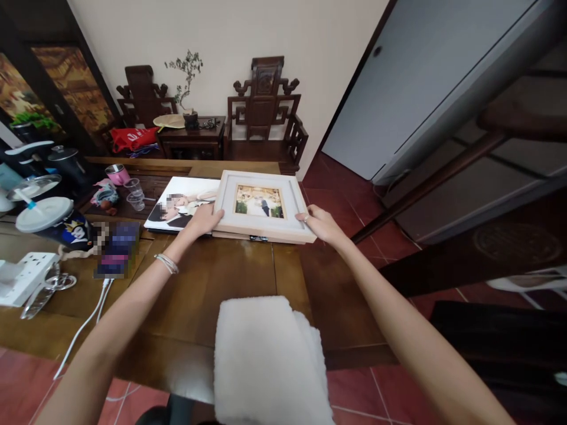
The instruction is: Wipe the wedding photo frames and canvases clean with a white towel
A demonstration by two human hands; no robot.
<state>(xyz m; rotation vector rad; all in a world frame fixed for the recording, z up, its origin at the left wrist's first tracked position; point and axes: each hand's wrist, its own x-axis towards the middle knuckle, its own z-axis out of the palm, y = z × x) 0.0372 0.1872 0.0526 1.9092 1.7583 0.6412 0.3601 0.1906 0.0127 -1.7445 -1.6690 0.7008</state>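
A shallow light-wood box point(261, 229) with a framed lid and a small photo set in its middle lies on the wooden table. My left hand point(204, 219) grips its left edge, thumb on top. At the right edge my right hand point(322, 223) holds on, its thumb on the rim and a ring on one finger. Just left of the box, partly behind my left hand, lies a white photo album point(186, 192) with a picture of people on its cover. A folded white fluffy cloth point(266, 354) is at the table's near edge.
To the left are a lidded cup point(48, 215), a phone point(117, 251) with a white cable, a power strip point(31, 277), clear cups point(135, 193) and a pink mug point(117, 174). Dark carved chairs point(266, 106) and a potted bonsai point(190, 112) stand behind the table.
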